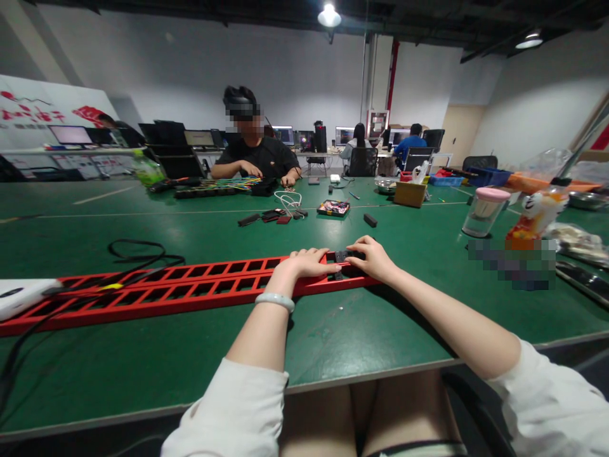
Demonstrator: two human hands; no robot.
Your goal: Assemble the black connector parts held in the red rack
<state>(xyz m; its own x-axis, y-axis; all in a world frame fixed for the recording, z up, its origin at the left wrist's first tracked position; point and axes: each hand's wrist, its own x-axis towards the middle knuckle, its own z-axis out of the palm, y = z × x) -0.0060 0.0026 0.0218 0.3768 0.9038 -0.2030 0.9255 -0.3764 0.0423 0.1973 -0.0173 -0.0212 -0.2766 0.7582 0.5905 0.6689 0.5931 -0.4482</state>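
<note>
The left hand, with a pale bangle at its wrist, is lying palm down on the right end of a long red plastic rail with a row of rectangular openings, its fingers pressed together and reaching toward a small black plastic part that is sitting in the rail. The right hand is coming in from the other side, its fingers curled over and touching the same black part; whether it is actually pinching the part cannot be told. The two hands are nearly meeting over it.

The rail is lying flat on the wide green table, running from the hands far out to the left, near the table's front edge. A loose black cable is looping just behind the rail, and a white device is resting over its far left end.

Further back, more small black pieces are lying scattered around a white cord. To the right, a clear jar with a pink lid is standing upright. Across the table, a person in a black shirt is sitting with both hands on the table, beside a bundle of coloured wires.
</note>
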